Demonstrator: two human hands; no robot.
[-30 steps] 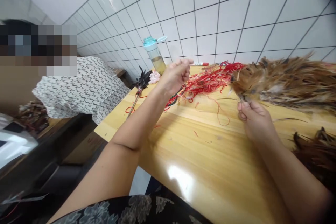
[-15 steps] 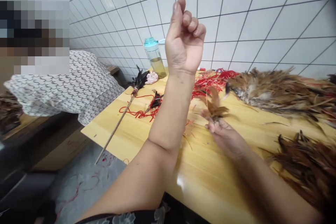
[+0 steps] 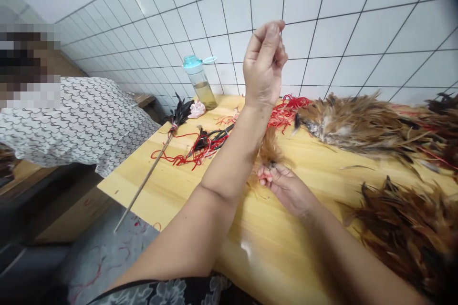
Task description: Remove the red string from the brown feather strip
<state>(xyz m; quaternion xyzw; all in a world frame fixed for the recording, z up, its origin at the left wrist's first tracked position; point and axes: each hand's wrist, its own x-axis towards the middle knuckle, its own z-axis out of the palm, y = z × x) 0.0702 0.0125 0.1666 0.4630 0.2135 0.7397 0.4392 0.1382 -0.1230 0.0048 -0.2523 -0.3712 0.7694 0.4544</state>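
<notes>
My left hand (image 3: 265, 64) is raised high in front of the tiled wall, thumb and fingers pinched together. Whatever thin thing may be between its fingertips is too small to make out. Lower down, over the table, my right hand (image 3: 286, 183) grips a small bunch of brown feathers (image 3: 270, 147) by its base, the plumes pointing up and away. Something red shows at its fingertips. My left forearm partly covers the feathers. Behind it lie tangled red strings (image 3: 286, 112). A stick with dark feathers (image 3: 148, 174) tied at its far end rests across the table's left edge.
Brown feathers form a large pile (image 3: 361, 121) by the wall and a darker pile (image 3: 408, 233) at the right. A bottle with a turquoise lid (image 3: 202, 83) stands beside a pink scrunchie-like item (image 3: 196, 109). At the left is a person in a patterned top (image 3: 78, 121).
My left hand has turned and its fingers have drawn in closer. The right hand, with the feathers, has shifted left behind my left forearm. The view has swung a little rightward.
</notes>
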